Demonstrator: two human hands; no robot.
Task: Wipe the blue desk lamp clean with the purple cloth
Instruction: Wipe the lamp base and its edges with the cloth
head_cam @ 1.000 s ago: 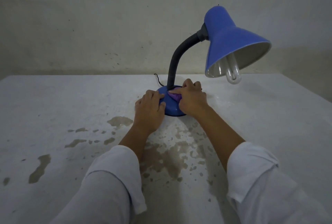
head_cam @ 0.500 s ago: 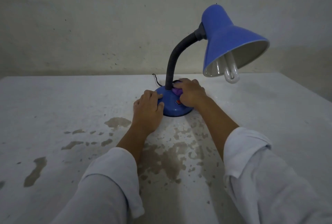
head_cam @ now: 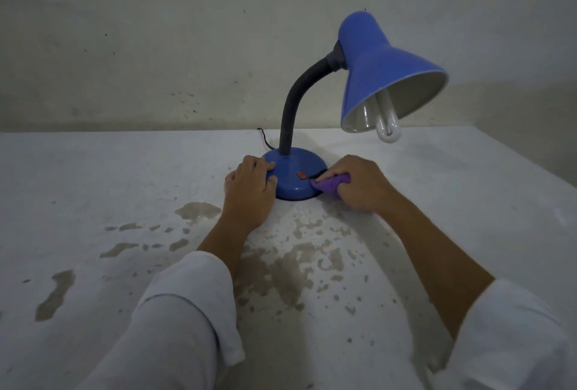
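**Blue desk lamp point(head_cam: 371, 77) held at the base, purple cloth point(head_cam: 331, 185) against its right edge**

The lamp stands upright toward the far middle of a white table point(head_cam: 93, 189), close to a pale wall point(head_cam: 156, 30). Its round blue base point(head_cam: 290, 167) sits flat on the tabletop. A dark bendy neck point(head_cam: 295, 102) rises from the back of the base and curves off to the right. The blue shade point(head_cam: 384, 67) hangs out over the table with its mouth tilted down, and a white bulb point(head_cam: 387, 128) pokes out of it. A small red switch point(head_cam: 301, 175) shows on the front of the base, and a thin black cord point(head_cam: 262, 136) trails off behind it.

The left hand point(head_cam: 249, 189) grips the left side of the base, fingers bent over the top edge and thumb against the front rim. The right hand point(head_cam: 359, 183), slightly blurred, is closed round the bunched-up cloth. It presses the cloth against the lower right edge of the base, just beside the switch, where the base meets the table. Only a fold of purple shows past the fingers.

Both forearms are bare, with white sleeves point(head_cam: 187, 311) bunched up near the elbows. Brownish blotches point(head_cam: 281, 271) mark the tabletop between the arms and out to the left.
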